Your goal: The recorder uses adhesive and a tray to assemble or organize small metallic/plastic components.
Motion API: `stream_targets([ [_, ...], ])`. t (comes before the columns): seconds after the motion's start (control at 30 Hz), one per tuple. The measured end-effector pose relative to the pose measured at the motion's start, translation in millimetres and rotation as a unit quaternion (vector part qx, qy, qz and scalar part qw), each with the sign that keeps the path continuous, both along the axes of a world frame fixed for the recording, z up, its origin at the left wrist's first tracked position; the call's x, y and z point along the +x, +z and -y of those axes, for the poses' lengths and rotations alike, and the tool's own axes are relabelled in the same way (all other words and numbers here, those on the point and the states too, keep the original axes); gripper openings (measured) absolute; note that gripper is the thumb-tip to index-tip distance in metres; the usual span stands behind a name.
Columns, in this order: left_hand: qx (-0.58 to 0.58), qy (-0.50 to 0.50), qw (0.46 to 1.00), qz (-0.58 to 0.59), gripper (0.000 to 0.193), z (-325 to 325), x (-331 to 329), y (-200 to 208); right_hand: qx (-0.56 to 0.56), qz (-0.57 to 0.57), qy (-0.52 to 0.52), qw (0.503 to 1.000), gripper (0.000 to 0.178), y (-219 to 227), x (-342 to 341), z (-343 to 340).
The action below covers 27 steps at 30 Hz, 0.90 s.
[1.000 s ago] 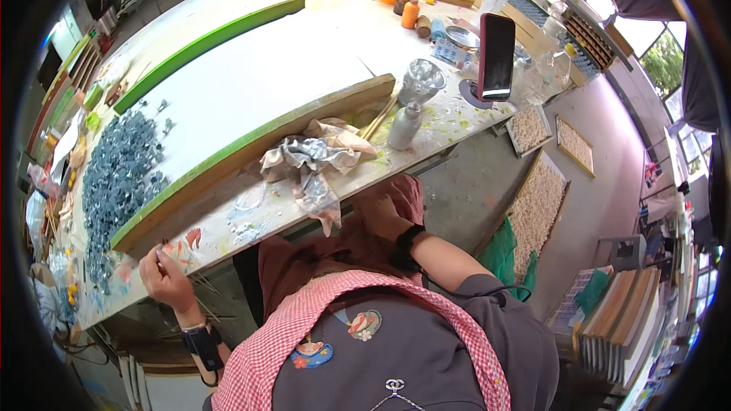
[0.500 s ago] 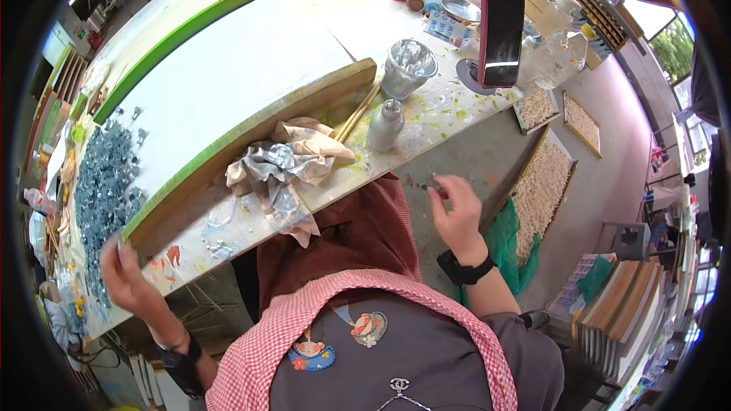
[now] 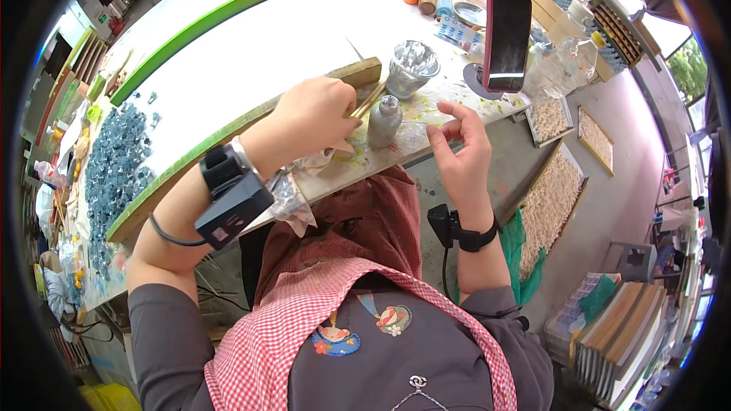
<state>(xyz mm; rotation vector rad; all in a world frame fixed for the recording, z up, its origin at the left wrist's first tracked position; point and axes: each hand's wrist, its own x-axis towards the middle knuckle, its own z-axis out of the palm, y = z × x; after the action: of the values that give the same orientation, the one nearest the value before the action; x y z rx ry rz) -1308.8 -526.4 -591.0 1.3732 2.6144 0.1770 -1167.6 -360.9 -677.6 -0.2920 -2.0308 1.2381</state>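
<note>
My left hand [image 3: 316, 113] reaches across the table's near edge, fingers curled down over the lower ends of thin wooden sticks [image 3: 368, 99]. Its fingertips are hidden, so I cannot tell whether it grips the sticks. Partly under this hand lies a crumpled, grey-stained cloth [image 3: 293, 202]. Right of the sticks stands a small grey-smeared bottle [image 3: 385, 123], and behind it a clear cup [image 3: 412, 68] coated inside with grey paint. Beyond the table edge, right of the bottle, my right hand [image 3: 464, 148] is raised, empty, thumb and fingers apart.
A wooden strip [image 3: 228, 137] borders a white surface [image 3: 251, 53], with dark grey small pieces [image 3: 118, 175] heaped at its left. A phone on a stand [image 3: 508, 42] and clear bottles [image 3: 567, 65] are at right. Trays of pale bits [image 3: 554, 198] lie on the floor.
My left hand has swung from the table's left end, rightward to the sticks, and now covers part of the cloth. My right hand has risen slightly towards the table edge.
</note>
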Motion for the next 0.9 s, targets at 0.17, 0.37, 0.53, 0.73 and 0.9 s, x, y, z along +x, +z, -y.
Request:
stream_targets([
  [0.17, 0.034, 0.030, 0.999, -0.010, 0.019, -3.4, 0.0, -18.2, -0.004, 0.017, -0.006, 1.000, 0.068, 1.6, -24.6, -17.3],
  [0.37, -0.015, 0.088, 0.996, 0.007, 0.021, -9.7, -1.8, -12.2, -0.031, 0.009, 0.090, 0.995, 0.083, 2.2, -65.2, -19.2],
  [0.53, -0.071, 0.104, 0.991, 0.041, 0.025, -18.7, 2.3, -1.3, -0.019, -0.002, 0.087, 0.996, 0.075, -6.5, -77.3, -22.9],
  [0.73, -0.009, 0.105, 0.994, 0.015, 0.023, -14.9, -1.3, -11.9, -0.058, 0.000, 0.080, 0.995, 0.069, -4.1, -56.8, -34.0],
  [0.9, -0.008, 0.115, 0.992, 0.041, 0.021, -16.2, -0.4, -7.0, -0.083, -0.006, 0.095, 0.992, 0.069, -7.5, -47.8, -34.9],
])
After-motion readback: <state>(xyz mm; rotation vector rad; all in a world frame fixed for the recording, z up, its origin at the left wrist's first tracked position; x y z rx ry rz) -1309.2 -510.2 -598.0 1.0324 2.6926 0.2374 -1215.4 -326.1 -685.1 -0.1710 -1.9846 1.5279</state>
